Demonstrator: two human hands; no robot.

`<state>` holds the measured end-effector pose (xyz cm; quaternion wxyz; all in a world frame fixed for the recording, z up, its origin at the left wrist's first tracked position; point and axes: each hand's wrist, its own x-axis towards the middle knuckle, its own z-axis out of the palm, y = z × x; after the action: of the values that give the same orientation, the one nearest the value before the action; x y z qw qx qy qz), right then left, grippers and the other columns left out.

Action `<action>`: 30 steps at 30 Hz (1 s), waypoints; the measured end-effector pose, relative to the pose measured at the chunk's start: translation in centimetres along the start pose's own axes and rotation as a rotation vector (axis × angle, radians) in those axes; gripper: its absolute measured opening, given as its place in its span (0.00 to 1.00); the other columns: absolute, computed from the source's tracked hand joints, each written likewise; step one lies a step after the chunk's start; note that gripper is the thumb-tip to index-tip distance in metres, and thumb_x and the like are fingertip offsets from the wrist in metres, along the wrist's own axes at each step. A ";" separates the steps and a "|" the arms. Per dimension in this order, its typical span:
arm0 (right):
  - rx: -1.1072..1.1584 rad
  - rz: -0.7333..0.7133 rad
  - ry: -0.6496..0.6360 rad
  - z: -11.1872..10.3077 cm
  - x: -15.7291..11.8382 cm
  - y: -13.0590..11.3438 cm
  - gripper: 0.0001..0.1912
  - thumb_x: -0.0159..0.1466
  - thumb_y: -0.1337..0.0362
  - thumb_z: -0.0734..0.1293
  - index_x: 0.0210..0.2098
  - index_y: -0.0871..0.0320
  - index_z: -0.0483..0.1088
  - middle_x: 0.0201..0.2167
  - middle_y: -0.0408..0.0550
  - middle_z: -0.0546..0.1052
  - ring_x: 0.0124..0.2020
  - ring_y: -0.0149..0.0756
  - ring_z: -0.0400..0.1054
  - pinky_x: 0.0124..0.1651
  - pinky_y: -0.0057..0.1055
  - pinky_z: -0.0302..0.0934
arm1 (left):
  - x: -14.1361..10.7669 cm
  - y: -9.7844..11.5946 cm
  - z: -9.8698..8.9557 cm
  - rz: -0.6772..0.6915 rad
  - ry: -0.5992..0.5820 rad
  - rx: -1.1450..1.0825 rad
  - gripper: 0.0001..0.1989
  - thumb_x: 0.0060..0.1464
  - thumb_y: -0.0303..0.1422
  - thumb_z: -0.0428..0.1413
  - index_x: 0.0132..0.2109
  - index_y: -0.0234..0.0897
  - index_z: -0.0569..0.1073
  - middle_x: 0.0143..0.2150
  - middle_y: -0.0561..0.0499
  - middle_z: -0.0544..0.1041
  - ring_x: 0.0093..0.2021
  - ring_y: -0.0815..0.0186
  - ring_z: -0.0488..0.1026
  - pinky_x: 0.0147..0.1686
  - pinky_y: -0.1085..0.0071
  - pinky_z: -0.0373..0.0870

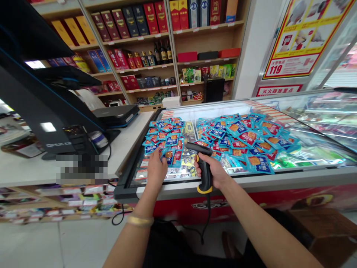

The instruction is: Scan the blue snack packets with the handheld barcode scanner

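Live at the freezer: I've got the right hand clenched round a black corded scanner above the near rim, and the left hand pinching a crinkly blue foil packet over glossy heaps of packets inside.

Left hand seemingly touches a blue snack packet; right hand grips a barcode scanner.
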<state>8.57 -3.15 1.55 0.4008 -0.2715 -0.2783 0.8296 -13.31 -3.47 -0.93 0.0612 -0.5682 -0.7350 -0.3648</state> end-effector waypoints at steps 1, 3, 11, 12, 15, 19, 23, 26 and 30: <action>-0.007 0.003 -0.002 0.0 0.0 0.0 0.14 0.54 0.57 0.72 0.30 0.61 0.70 0.20 0.41 0.71 0.16 0.24 0.61 0.19 0.22 0.59 | 0.0 0.0 -0.1 -0.029 0.039 -0.033 0.21 0.53 0.28 0.48 0.54 0.31 0.70 0.50 0.37 0.76 0.51 0.52 0.73 0.51 0.56 0.68; -0.017 0.003 -0.002 -0.1 0.1 0.1 0.14 0.55 0.56 0.72 0.30 0.61 0.70 0.20 0.41 0.71 0.16 0.24 0.61 0.19 0.22 0.59 | 0.1 0.1 -0.4 -0.088 0.136 -0.087 0.17 0.55 0.31 0.48 0.49 0.33 0.73 0.45 0.40 0.78 0.46 0.53 0.75 0.49 0.57 0.70; -0.044 0.007 0.006 -0.1 0.0 0.1 0.14 0.54 0.57 0.73 0.31 0.61 0.70 0.20 0.41 0.71 0.17 0.24 0.62 0.19 0.22 0.59 | -0.2 1.2 -1.1 -0.204 0.231 -0.709 0.18 0.57 0.42 0.50 0.47 0.35 0.70 0.39 0.47 0.77 0.33 0.65 0.76 0.32 0.68 0.76; -0.049 0.004 0.006 0.0 0.0 0.1 0.14 0.53 0.57 0.73 0.31 0.61 0.70 0.20 0.41 0.71 0.17 0.24 0.62 0.19 0.22 0.59 | -0.2 1.3 -1.1 -0.214 0.200 -0.760 0.18 0.56 0.43 0.51 0.48 0.35 0.70 0.40 0.47 0.77 0.32 0.65 0.76 0.30 0.69 0.76; -0.072 -0.004 0.001 0.0 -0.1 0.2 0.14 0.54 0.57 0.72 0.31 0.61 0.70 0.20 0.41 0.70 0.17 0.25 0.62 0.19 0.23 0.59 | -0.2 1.4 -1.1 -0.232 0.148 -0.766 0.18 0.50 0.39 0.56 0.47 0.35 0.70 0.39 0.48 0.78 0.30 0.65 0.77 0.29 0.67 0.77; -0.103 -0.014 -0.016 -0.1 0.0 0.3 0.13 0.54 0.57 0.72 0.31 0.61 0.70 0.19 0.41 0.70 0.16 0.26 0.62 0.19 0.24 0.59 | 0.1 1.3 -0.9 -0.257 0.131 -0.718 0.21 0.43 0.34 0.61 0.47 0.35 0.69 0.34 0.49 0.79 0.32 0.63 0.78 0.35 0.67 0.77; -0.107 -0.014 -0.021 -0.1 -0.1 0.3 0.14 0.53 0.56 0.72 0.30 0.61 0.70 0.20 0.42 0.70 0.17 0.25 0.62 0.19 0.23 0.59 | 0.1 1.2 -0.8 -0.234 0.145 -0.737 0.25 0.42 0.34 0.61 0.48 0.35 0.66 0.34 0.49 0.79 0.35 0.63 0.79 0.37 0.68 0.76; -0.111 -0.014 -0.032 -0.1 -0.2 0.3 0.14 0.53 0.56 0.73 0.30 0.60 0.70 0.20 0.41 0.70 0.17 0.25 0.62 0.19 0.23 0.59 | 0.0 0.9 -0.8 -0.189 0.130 -0.659 0.20 0.44 0.37 0.60 0.44 0.35 0.68 0.35 0.49 0.79 0.36 0.63 0.78 0.39 0.68 0.74; -0.113 -0.022 -0.034 0.0 -0.3 0.3 0.14 0.53 0.56 0.73 0.30 0.61 0.70 0.20 0.41 0.70 0.17 0.25 0.62 0.19 0.23 0.60 | 0.0 0.5 -0.7 -0.049 0.107 -0.435 0.12 0.52 0.39 0.53 0.40 0.36 0.71 0.37 0.48 0.78 0.40 0.63 0.75 0.44 0.66 0.71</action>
<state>8.61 -3.58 1.44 0.3894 -0.2762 -0.3344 0.8126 -13.11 -3.88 -0.21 -0.0328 -0.5299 -0.6482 -0.5459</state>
